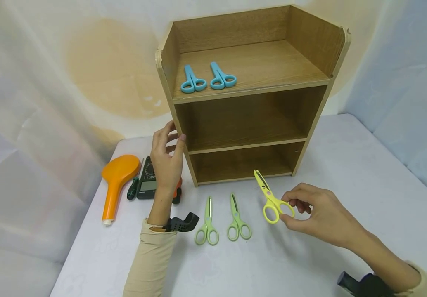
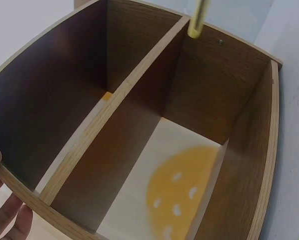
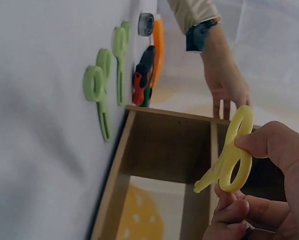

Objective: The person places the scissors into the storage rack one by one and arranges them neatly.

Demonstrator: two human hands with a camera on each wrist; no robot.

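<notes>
Yellow scissors (image 1: 271, 202) are pinched at one handle ring between the thumb and fingers of my right hand (image 1: 321, 210). They are raised above the table, blades pointing toward the wooden shelf (image 1: 248, 91). My left hand (image 1: 167, 161) holds the shelf's left side panel, thumb on the front edge and fingers along the outer side. Two light-green scissors, one on the left (image 1: 208, 225) and one on the right (image 1: 237, 220), lie on the table before the shelf. On the top board rest two blue scissors, one left (image 1: 190, 76) and one right (image 1: 218, 75).
Left of the shelf lie an orange paddle-shaped object (image 1: 118, 173), a dark green handle (image 1: 133, 189) and a black multimeter (image 1: 147, 181). A red-and-black handle (image 1: 177, 193) is partly hidden behind my left arm. White cloth (image 1: 31, 165) hangs around the table.
</notes>
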